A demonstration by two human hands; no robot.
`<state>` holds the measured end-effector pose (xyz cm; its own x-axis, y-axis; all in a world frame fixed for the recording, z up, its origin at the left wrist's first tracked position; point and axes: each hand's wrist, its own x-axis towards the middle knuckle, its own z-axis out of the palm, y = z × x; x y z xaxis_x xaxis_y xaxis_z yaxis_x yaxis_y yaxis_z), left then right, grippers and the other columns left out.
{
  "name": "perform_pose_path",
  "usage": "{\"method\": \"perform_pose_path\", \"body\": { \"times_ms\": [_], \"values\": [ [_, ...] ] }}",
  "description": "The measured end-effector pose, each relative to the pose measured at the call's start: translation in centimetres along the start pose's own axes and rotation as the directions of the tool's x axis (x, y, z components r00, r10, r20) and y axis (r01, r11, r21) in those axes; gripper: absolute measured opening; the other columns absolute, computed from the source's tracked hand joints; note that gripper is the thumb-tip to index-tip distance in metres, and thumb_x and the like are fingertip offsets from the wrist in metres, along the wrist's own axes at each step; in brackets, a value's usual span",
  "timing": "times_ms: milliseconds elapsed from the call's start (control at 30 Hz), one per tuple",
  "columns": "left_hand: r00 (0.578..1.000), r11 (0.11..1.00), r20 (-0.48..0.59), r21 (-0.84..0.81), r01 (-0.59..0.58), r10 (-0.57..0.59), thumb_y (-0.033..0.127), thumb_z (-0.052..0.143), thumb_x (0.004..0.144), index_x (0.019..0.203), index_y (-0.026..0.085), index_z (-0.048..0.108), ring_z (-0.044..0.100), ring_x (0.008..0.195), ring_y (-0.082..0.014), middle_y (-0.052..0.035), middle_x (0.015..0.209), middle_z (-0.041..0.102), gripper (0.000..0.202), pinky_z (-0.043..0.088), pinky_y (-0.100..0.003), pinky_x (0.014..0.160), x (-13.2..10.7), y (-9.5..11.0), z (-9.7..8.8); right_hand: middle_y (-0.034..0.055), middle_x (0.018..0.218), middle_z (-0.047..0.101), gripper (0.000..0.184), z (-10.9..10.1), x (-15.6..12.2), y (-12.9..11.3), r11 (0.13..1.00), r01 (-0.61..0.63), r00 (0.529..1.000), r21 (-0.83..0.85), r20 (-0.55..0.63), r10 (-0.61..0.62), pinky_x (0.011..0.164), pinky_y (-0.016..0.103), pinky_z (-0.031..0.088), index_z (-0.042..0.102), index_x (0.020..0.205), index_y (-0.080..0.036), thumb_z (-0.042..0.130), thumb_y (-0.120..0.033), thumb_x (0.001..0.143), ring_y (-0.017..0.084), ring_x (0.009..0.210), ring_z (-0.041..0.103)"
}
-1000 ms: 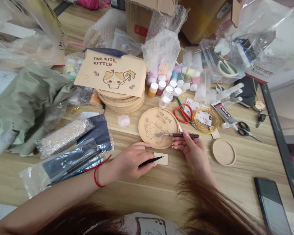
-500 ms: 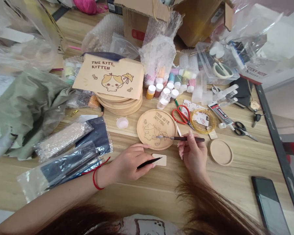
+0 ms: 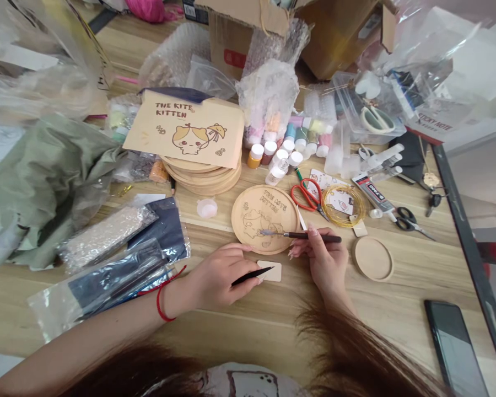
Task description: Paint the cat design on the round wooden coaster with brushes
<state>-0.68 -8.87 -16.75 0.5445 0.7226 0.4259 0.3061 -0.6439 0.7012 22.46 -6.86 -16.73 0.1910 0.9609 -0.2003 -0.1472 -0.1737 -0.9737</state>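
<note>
My right hand point(image 3: 326, 262) is closed on a palette knife point(image 3: 314, 236) with a dark handle. Its metal blade lies over the lower middle of a round wooden plate point(image 3: 242, 204), which carries an outlined kitten drawing and lettering. Whether the blade touches the surface I cannot tell. In my closed left hand point(image 3: 221, 275) are black pointed tweezers point(image 3: 252, 274), their tips over a small pale rounded card point(image 3: 274, 271). The left fingertips reach the plate's lower left rim. A small translucent cup point(image 3: 207, 208) with pale pinkish contents stands left of the plate.
Behind the plate are a kitten print point(image 3: 186, 129) on stacked wooden rounds, paint bottles point(image 3: 278, 165), red-handled scissors point(image 3: 306, 197) and coiled golden wire point(image 3: 344, 221). To the right are a small round tray point(image 3: 372, 258) and a phone point(image 3: 452, 342); plastic packets point(image 3: 107, 237) lie left.
My right hand has shifted slightly left, and the palette knife's blade has slid left over the drawing. The left hand and tweezers stay nearly where they were.
</note>
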Motion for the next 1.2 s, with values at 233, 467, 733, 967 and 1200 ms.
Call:
{"method": "perform_pose_path", "body": {
  "times_ms": [233, 467, 733, 967, 1200],
  "values": [
    [1.0, 1.0, 0.004, -0.003, -0.006, 0.006, 0.021, 0.062, 0.087, 0.094, 0.015, 0.065, 0.06, 0.066, -0.0124, -0.0029, 0.074, 0.068, 0.01, 0.054, -0.037, 0.095, 0.0, -0.02, -0.02, 0.0021, 0.064, 0.073, 0.02, -0.1, 0.14, 0.23, 0.999, -0.019, 1.0, -0.026, 0.023, 0.02, 0.047, 0.031, 0.056, 0.061, 0.079, -0.02, 0.07, -0.038, 0.084, 0.018, 0.049, 0.067],
    [1.0, 1.0, 0.0, -0.007, 0.0, 0.0, 0.021, 0.061, 0.087, 0.095, 0.016, 0.065, 0.061, 0.067, -0.0124, -0.0026, 0.074, 0.069, 0.01, 0.055, -0.038, 0.094, 0.07, 0.1, -0.08, 0.0021, 0.064, 0.073, 0.023, -0.06, 0.17, -0.07, 0.999, -0.034, 0.999, 0.004, 0.004, 0.034, 0.044, 0.03, 0.055, 0.062, 0.079, -0.02, 0.071, -0.041, 0.082, 0.018, 0.046, 0.065],
    [1.0, 1.0, 0.001, -0.007, 0.003, -0.003, 0.021, 0.06, 0.087, 0.096, 0.017, 0.064, 0.061, 0.066, -0.0126, -0.0022, 0.074, 0.068, 0.01, 0.056, -0.038, 0.093, 0.15, 0.16, -0.16, 0.0023, 0.062, 0.072, 0.025, 0.14, 0.17, -0.22, 0.999, -0.043, 0.999, -0.013, -0.023, 0.043, 0.042, 0.029, 0.055, 0.06, 0.078, -0.02, 0.072, -0.042, 0.081, 0.018, 0.044, 0.065],
    [1.0, 1.0, 0.011, -0.019, -0.014, 0.014, 0.018, 0.06, 0.087, 0.097, 0.014, 0.063, 0.06, 0.067, -0.0146, -0.0035, 0.074, 0.068, 0.011, 0.056, -0.04, 0.093, 0.14, 0.21, -0.33, 0.0033, 0.063, 0.073, 0.025, 0.15, 0.2, -0.23, 0.999, -0.035, 0.999, -0.02, -0.017, 0.035, 0.042, 0.029, 0.055, 0.06, 0.078, -0.019, 0.071, -0.041, 0.082, 0.018, 0.045, 0.065],
    [1.0, 1.0, -0.003, -0.013, -0.01, 0.01, 0.019, 0.063, 0.085, 0.095, 0.014, 0.064, 0.06, 0.067, -0.0129, -0.0032, 0.075, 0.068, 0.011, 0.055, -0.038, 0.095, -0.1, -0.08, 0.03, 0.0028, 0.063, 0.073, 0.025, 0.09, 0.23, -0.23, 0.998, -0.045, 0.999, -0.034, -0.013, 0.044, 0.042, 0.03, 0.055, 0.06, 0.078, -0.021, 0.071, -0.042, 0.081, 0.019, 0.045, 0.066]
  ]
}}
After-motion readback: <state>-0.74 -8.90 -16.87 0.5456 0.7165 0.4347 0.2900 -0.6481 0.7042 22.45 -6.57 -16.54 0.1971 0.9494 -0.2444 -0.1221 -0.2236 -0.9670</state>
